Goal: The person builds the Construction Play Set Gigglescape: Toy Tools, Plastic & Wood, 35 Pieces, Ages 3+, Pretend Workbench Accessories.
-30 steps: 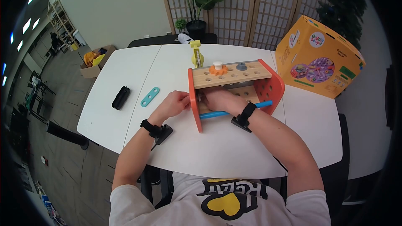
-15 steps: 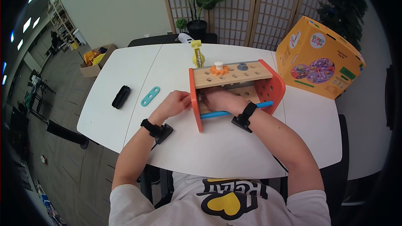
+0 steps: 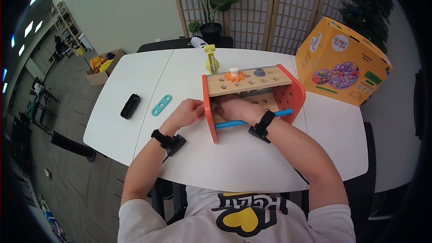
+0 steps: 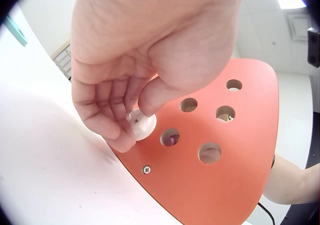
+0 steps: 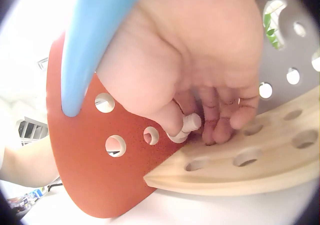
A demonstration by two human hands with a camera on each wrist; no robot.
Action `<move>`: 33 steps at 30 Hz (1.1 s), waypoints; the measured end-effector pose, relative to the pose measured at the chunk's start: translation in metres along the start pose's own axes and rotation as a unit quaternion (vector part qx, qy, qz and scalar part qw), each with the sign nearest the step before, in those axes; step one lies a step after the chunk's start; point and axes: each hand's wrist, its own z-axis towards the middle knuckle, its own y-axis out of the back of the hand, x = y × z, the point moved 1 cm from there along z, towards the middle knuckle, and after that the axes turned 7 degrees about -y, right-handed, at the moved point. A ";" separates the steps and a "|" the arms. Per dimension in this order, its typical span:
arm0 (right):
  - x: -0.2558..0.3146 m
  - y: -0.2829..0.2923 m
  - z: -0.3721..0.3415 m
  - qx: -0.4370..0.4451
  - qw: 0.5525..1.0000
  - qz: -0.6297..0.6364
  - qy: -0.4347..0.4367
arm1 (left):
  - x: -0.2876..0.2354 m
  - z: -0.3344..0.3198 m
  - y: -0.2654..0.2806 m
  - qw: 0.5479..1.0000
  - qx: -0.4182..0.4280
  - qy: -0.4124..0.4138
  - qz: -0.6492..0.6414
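A toy workbench with red side panels (image 3: 207, 117) and a pierced wooden top (image 3: 252, 82) stands on the white table (image 3: 252, 166). Outside its left panel, my left hand (image 3: 185, 112) pinches the round head of a white toy bolt (image 4: 145, 126) between thumb and fingers. My right hand (image 3: 238, 107) reaches inside, over the blue bar (image 3: 229, 123). There its thumb and fingers grip a white nut (image 5: 176, 139) against the panel's inner face, with the threaded bolt tip poking out beside the thumb. Fingers partly hide both pieces.
An orange gear (image 3: 235, 76) with a white cap and a grey knob (image 3: 259, 72) sit on the workbench top. Behind stands a yellow toy (image 3: 212, 59). Leftward lie a teal strip with holes (image 3: 161, 105) and a black case (image 3: 130, 105). A large yellow box (image 3: 342, 63) stands at right.
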 end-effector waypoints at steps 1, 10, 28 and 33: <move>0.001 0.001 -0.001 -0.001 1.000 0.000 -0.005 | 0.000 0.000 0.000 1.000 0.000 0.001 0.002; -0.007 -0.005 0.005 -0.024 0.999 -0.024 0.020 | -0.002 0.000 0.000 1.000 -0.004 0.002 0.006; 0.023 0.043 -0.068 -0.032 0.999 0.011 -0.024 | -0.003 0.000 0.001 0.999 -0.002 0.048 0.018; 0.014 0.092 -0.139 -0.302 0.945 0.124 0.030 | 0.004 0.008 0.008 0.982 -0.044 0.104 -0.153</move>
